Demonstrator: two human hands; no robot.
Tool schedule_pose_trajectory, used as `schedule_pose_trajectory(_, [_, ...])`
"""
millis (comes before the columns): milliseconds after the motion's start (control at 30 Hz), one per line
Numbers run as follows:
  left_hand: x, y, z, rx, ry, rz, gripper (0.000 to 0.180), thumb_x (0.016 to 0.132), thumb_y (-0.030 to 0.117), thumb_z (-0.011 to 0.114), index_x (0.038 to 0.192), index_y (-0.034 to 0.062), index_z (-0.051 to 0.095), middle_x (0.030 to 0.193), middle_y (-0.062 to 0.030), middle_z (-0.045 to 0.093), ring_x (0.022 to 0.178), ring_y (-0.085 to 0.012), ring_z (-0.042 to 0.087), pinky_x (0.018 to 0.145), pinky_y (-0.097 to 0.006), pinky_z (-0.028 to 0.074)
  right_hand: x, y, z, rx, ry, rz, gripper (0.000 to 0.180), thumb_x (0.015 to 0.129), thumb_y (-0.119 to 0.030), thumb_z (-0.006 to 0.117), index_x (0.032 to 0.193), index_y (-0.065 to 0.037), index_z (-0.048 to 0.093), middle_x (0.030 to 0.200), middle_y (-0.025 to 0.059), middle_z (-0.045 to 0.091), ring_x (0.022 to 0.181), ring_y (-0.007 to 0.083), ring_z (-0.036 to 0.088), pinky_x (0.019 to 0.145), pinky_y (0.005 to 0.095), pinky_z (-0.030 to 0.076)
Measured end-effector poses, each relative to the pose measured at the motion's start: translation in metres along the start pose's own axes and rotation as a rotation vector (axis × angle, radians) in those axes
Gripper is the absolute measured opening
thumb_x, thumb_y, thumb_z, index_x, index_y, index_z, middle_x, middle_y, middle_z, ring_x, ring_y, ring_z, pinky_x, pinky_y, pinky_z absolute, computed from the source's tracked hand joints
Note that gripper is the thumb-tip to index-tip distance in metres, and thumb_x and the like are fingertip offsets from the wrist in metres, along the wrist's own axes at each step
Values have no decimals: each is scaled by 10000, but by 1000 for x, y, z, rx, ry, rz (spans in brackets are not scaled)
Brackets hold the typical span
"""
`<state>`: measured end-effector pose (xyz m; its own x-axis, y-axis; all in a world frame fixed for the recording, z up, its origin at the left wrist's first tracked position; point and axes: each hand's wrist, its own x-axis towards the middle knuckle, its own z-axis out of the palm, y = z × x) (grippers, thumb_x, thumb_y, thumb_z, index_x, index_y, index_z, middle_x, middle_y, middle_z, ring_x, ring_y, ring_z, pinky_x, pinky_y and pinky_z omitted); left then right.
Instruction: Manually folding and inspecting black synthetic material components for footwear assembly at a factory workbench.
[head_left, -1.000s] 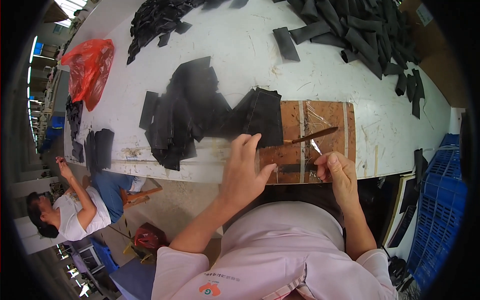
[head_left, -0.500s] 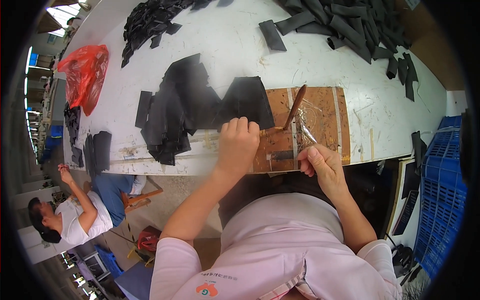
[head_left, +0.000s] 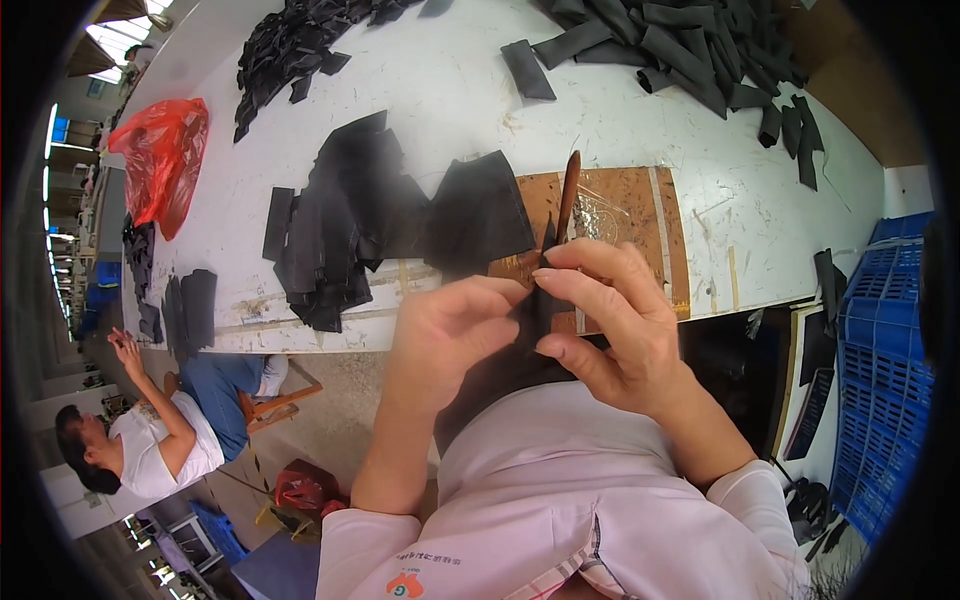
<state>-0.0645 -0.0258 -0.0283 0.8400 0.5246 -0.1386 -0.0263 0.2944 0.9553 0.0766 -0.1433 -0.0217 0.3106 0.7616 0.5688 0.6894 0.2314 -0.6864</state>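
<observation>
A small black fabric piece [head_left: 541, 305] is held up between my two hands at the table's front edge, seen almost edge-on. My left hand [head_left: 450, 325] grips its left side with bent fingers. From the right, my right hand [head_left: 615, 320] pinches it with the fingertips at its upper part and the thumb lower down. Just beyond the fingers, a slim brown stick-like tool [head_left: 570, 190] rises over the brown board [head_left: 645, 205]; its lower end is hidden. Left of it, larger black fabric pieces [head_left: 480, 210] overlap the board's edge.
Black pieces lie heaped at the far left [head_left: 290, 50] and far right [head_left: 690, 45]. A red plastic bag [head_left: 165, 165] is on the table's left part. Blue crates [head_left: 885, 370] stand at right. A seated person [head_left: 165, 440] is at left.
My left hand has come back from the black pile with a fabric piece. My right hand has moved up and left to meet it. The head view has shifted slightly.
</observation>
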Motion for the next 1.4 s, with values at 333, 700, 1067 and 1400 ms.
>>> schedule_pose_trajectory(333, [-13,15,0,132,-237,-88,82,794,28,573,849,-32,560,822,-64,595,759,-117,557,677,-230,452,0,3,-13,527,-439,476,186,655,-114,724,693,-16,571,593,43,543,549,150,523,529,267,415])
schedule_pose_trajectory(700, [-10,22,-1,105,-249,-306,206,789,78,611,936,-59,566,794,-74,599,674,-94,574,579,-208,482,-6,4,-16,505,-427,482,126,689,-119,692,699,-17,620,609,72,578,568,169,551,508,283,425])
schedule_pose_trajectory(1067, [-14,1,13,281,-102,-318,97,764,-47,558,859,-33,566,741,-31,573,628,-45,540,523,-179,467,-5,4,2,120,-317,157,208,623,-111,706,776,-12,605,687,76,550,707,227,519,606,320,421])
schedule_pose_trajectory(1400, [-14,-26,50,911,406,500,89,711,-63,599,783,-27,563,613,-20,553,514,-32,494,443,-188,392,-22,-1,18,80,12,200,275,584,-2,669,833,1,553,734,94,500,616,245,508,489,304,421])
